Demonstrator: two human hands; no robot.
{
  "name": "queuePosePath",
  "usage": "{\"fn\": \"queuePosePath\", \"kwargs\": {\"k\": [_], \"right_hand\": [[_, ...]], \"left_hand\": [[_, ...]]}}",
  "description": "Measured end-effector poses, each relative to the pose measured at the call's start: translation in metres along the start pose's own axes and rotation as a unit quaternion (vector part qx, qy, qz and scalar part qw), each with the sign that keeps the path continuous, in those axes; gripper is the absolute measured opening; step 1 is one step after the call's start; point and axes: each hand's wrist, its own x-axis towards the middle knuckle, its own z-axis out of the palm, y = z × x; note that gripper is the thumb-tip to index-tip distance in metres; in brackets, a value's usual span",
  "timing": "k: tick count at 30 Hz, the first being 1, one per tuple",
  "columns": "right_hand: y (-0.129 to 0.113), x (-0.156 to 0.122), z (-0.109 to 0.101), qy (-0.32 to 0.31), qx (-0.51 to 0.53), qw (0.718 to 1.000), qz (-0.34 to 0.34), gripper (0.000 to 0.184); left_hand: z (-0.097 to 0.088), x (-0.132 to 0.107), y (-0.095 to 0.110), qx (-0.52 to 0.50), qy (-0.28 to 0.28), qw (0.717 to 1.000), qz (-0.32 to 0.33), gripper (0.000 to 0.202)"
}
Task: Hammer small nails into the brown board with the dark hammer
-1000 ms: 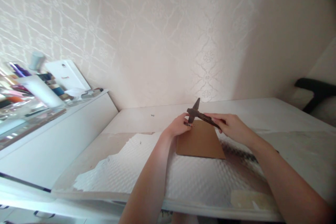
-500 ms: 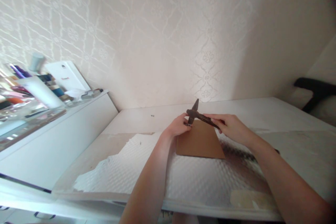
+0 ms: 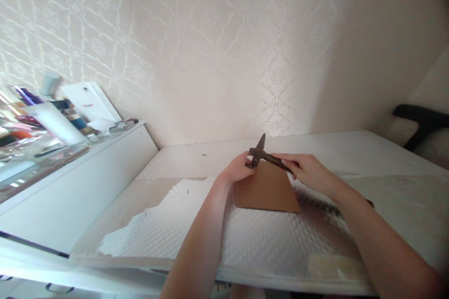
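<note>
My right hand [image 3: 308,171] is closed round the handle of a small dark hammer [image 3: 261,152], whose head hangs over the far left corner of a brown board [image 3: 267,188]. My left hand [image 3: 239,169] pinches something tiny at that corner, right under the hammer head; I cannot make out what it is. The board lies flat on a white bubble-wrap sheet [image 3: 196,229] spread over the white table [image 3: 196,156].
A white cabinet [image 3: 70,173] stands to the left, its top crowded with bottles, tubes and a white phone [image 3: 89,100]. A patterned wall runs behind the table. A dark chair arm [image 3: 419,119] shows at the right. Two tiny dark specks [image 3: 204,153] lie on the table.
The hammer head has dipped very slightly; both hands stay at the board's corner.
</note>
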Motion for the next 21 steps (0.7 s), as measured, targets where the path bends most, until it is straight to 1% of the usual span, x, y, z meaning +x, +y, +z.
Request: {"fn": "queuePosePath", "kwargs": {"k": [4, 8, 13, 17, 19, 21], "right_hand": [[0.0008, 0.0005, -0.0004, 0.012, 0.005, 1.0, 0.001, 0.039], [0.0017, 0.0008, 0.0007, -0.002, -0.001, 1.0, -0.009, 0.038], [0.0015, 0.0003, 0.002, 0.024, 0.008, 1.0, -0.015, 0.038], [0.0019, 0.0004, 0.0024, 0.01, 0.018, 1.0, -0.022, 0.036], [0.0024, 0.0006, 0.0013, 0.028, 0.029, 0.999, -0.018, 0.036], [0.0033, 0.0009, -0.0004, 0.063, 0.034, 0.997, -0.008, 0.037]], "left_hand": [[0.0002, -0.0001, 0.0005, 0.001, 0.008, 1.0, -0.009, 0.053], [0.0006, 0.0005, -0.0003, -0.005, 0.0, 1.0, 0.003, 0.052], [0.0008, 0.0006, -0.0001, -0.015, 0.01, 1.0, -0.003, 0.051], [0.0002, 0.0007, -0.0005, -0.012, 0.004, 1.0, 0.008, 0.051], [0.0, 0.0006, -0.0016, -0.013, 0.012, 1.0, 0.003, 0.051], [0.0001, 0.0004, -0.0029, -0.014, 0.019, 1.0, -0.003, 0.052]]}}
